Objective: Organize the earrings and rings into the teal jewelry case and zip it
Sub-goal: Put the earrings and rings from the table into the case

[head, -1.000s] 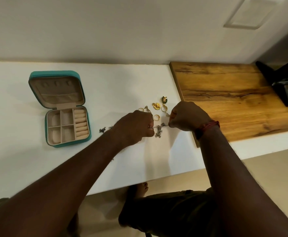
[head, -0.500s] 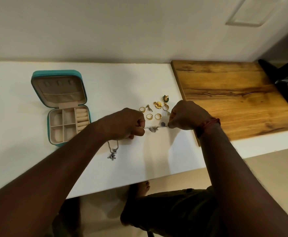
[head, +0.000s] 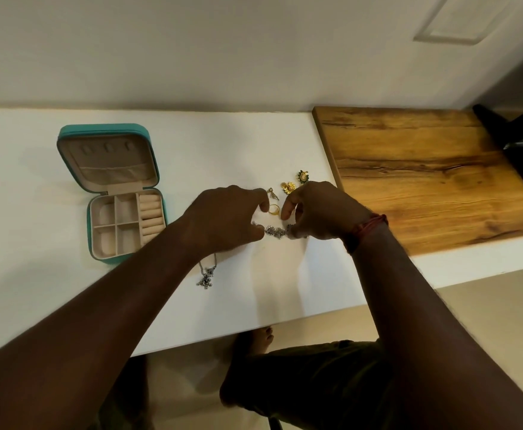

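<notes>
The teal jewelry case (head: 68, 141) lies open on the left of the white table (head: 30, 259), showing beige compartments and ring rolls. My left hand (head: 226, 218) and my right hand (head: 319, 212) each pinch an end of a silver chain (head: 275, 231) held low between them, just above the tabletop. More of this chain trails under my left wrist to a silver pendant (head: 206, 279) lying on the table. Just beyond my fingers lie a gold ring (head: 273, 209), a small gold piece (head: 272, 192), a gold flower earring (head: 287, 187) and a green-and-gold earring (head: 303, 176).
A wooden board (head: 424, 175) lies on the table's right part, its left edge close to my right hand. A dark object (head: 520, 144) stands at its far right. The wall runs along the back; the table's front edge is near my legs.
My hands have come closer together and lower, so the stretched chain between them is now short. Both index fingers have uncurled toward the gold ring. The pendant has stayed below my left wrist.
</notes>
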